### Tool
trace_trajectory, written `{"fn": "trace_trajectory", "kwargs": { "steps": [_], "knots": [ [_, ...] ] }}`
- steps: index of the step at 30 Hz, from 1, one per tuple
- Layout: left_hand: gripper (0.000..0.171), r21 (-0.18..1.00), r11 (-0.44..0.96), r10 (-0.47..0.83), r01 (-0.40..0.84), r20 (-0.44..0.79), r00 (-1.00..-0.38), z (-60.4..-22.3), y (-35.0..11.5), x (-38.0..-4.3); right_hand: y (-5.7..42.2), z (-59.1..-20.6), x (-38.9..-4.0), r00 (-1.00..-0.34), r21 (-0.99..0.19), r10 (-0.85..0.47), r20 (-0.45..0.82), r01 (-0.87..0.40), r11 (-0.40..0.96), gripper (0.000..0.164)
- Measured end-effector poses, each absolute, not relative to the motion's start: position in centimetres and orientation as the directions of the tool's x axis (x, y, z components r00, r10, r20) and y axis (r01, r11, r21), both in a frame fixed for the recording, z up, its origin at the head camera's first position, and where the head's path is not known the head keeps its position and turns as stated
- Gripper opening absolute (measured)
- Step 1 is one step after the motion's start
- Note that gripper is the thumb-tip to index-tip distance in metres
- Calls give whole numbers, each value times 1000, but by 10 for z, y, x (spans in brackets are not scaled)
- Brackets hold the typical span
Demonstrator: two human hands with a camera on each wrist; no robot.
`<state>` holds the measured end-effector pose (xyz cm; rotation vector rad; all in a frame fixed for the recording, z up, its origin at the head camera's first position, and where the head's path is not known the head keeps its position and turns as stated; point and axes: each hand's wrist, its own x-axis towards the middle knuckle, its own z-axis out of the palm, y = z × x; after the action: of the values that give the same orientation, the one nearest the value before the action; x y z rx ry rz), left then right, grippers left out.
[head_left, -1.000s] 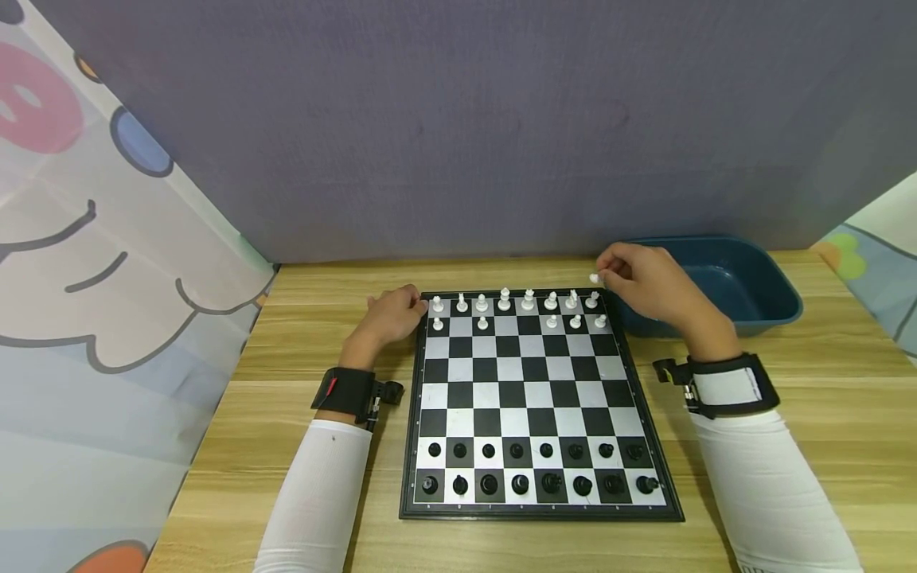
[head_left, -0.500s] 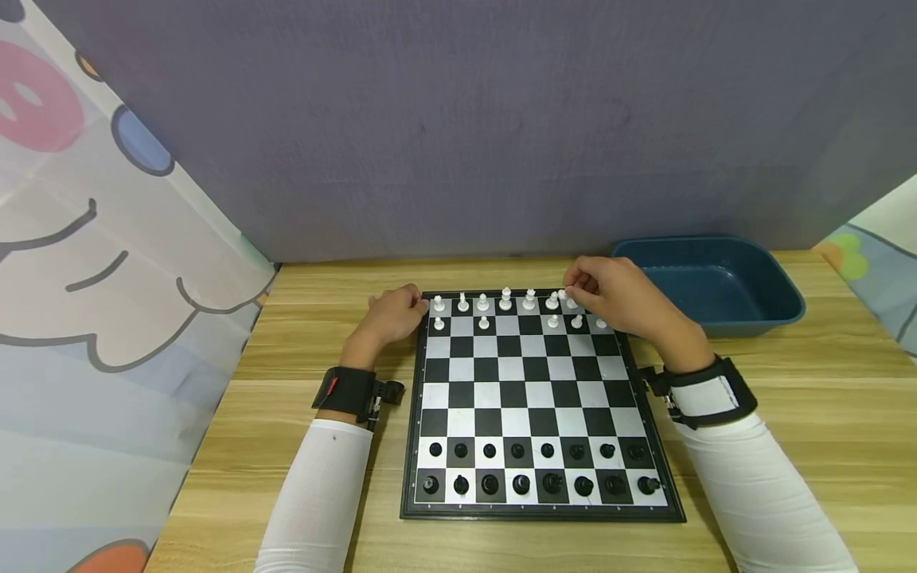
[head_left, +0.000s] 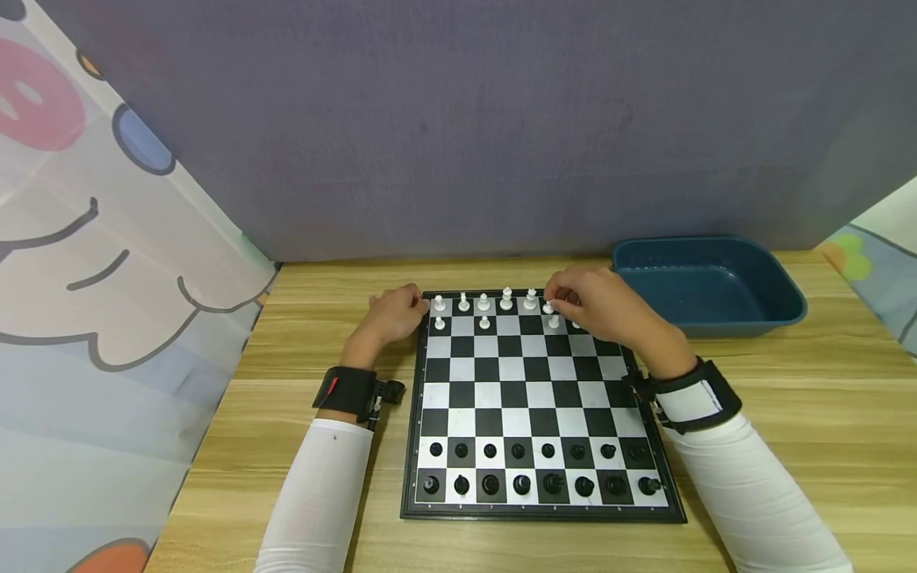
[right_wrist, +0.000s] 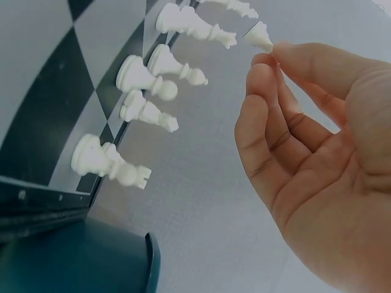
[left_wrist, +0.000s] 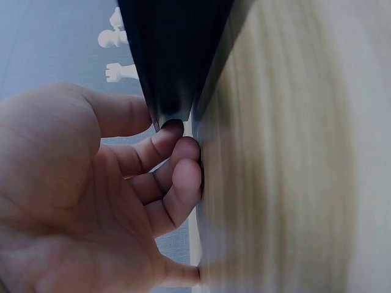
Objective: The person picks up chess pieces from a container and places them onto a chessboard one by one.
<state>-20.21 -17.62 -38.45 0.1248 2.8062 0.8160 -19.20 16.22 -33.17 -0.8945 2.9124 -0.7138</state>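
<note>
On the wooden table lies a chessboard (head_left: pixel 514 395) with a black frame. My left hand (head_left: pixel 392 314) pinches its far left corner; in the left wrist view the thumb is on top and the index fingertip beneath the frame. Over the far rows, my right hand (head_left: pixel 605 306) pinches a small white chess piece (right_wrist: pixel 258 36) between thumb and index finger, off the board. Its base points toward the board, and the fingertips hide its top, so it looks like a pawn. White chess pieces, among them a rook (right_wrist: pixel 110 162), stand below that hand, partly covered by it.
Black chess pieces (head_left: pixel 521 485) fill two rows on the near side. A dark teal bin (head_left: pixel 752 328) stands behind the right forearm, close to the board's far right corner. A grey panel (head_left: pixel 458 159) rises along the table's back edge.
My right hand has moved left with the white piece, from beside the bin to above the far rows. The left hand stays at the board's corner.
</note>
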Motion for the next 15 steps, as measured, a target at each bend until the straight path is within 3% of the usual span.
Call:
{"fn": "trace_trajectory", "kwargs": {
  "steps": [15],
  "knots": [
    [26,528,849,145,27,-182,-973,-385,-176,-203,150,-343,-191,-786,-366,-597,164,-610,703,10]
  ]
}}
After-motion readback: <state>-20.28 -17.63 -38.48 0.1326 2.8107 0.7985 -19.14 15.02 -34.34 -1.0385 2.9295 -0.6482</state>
